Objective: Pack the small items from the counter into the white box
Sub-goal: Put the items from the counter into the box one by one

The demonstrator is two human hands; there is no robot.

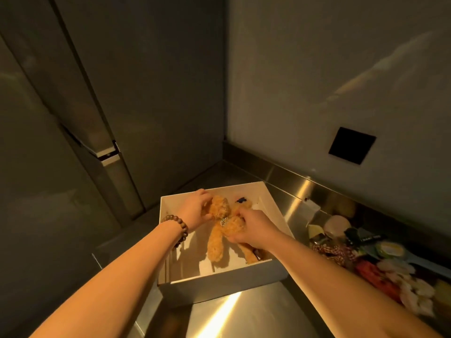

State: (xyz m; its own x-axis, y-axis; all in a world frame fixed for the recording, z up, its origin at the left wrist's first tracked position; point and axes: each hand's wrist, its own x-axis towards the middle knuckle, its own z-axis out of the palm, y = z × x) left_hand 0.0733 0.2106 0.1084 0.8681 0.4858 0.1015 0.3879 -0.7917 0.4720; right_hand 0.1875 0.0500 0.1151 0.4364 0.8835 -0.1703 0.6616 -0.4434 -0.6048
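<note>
A white box [219, 286] stands open on the steel counter. Inside it lies an orange-brown plush toy [218, 242] with long legs and a small tag at its middle. My left hand [195, 209], with a bead bracelet on the wrist, grips the toy's upper part. On the toy's right side my right hand [253, 229] is closed around its body. Both hands are inside the box. A dark blue bit [241, 199] shows near the box's far wall, behind the toy.
A heap of small items [366, 259] lies on the steel counter [244, 320] to the right of the box: a round white lid, red-and-white twine, dark packets, white fluffy pieces, something red. A wall with a black square plate [351, 145] rises behind. Tall grey panels stand on the left.
</note>
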